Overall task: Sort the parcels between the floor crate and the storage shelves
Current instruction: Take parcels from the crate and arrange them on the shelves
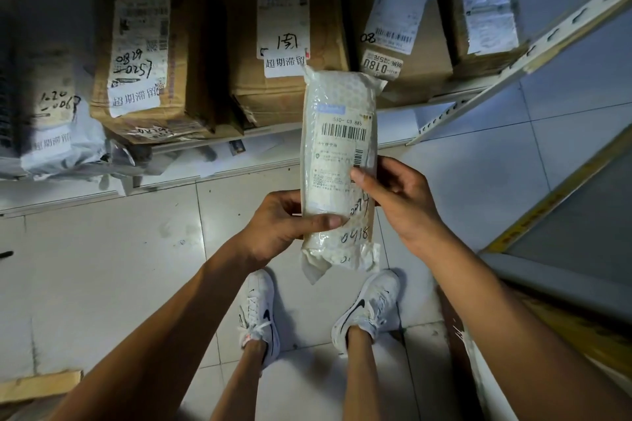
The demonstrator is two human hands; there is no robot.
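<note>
My left hand [287, 219] and right hand [393, 195] both grip the padded parcel [338, 161] label-up, probably to read its smudged number before shelving it.

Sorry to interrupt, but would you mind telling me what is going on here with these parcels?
A person stands facing a low shelf and holds a white bubble-wrap parcel in both hands, label up. The left hand grips its lower part, thumb across the front; the right hand pinches its right edge. It is held in the air above the floor, not yet placed. Labelled cardboard boxes and a grey bag already sit on the shelf.
</note>
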